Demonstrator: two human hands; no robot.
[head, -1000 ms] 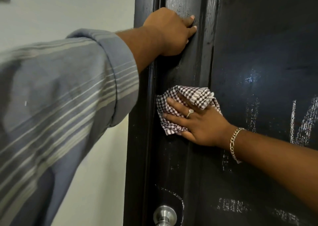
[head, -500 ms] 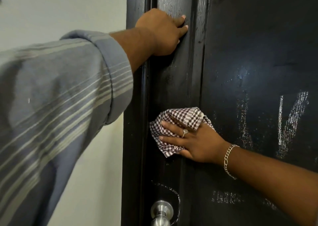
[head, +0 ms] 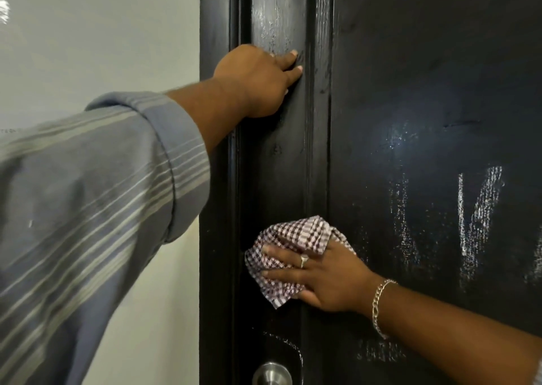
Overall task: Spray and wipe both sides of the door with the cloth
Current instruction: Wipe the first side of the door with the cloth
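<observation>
The right hand (head: 328,279) lies flat with fingers spread on the checked cloth (head: 289,255), pressing it against the black door (head: 410,91) just above the metal knob (head: 271,374). The left hand (head: 258,79) presses straight fingers on the door's left stile higher up, its arm in a striped grey sleeve (head: 88,194). The door's glossy surface shows wet streaks and white chalk marks (head: 475,223) to the right of the cloth. Left of the door's edge stands a pale wall (head: 96,38).
</observation>
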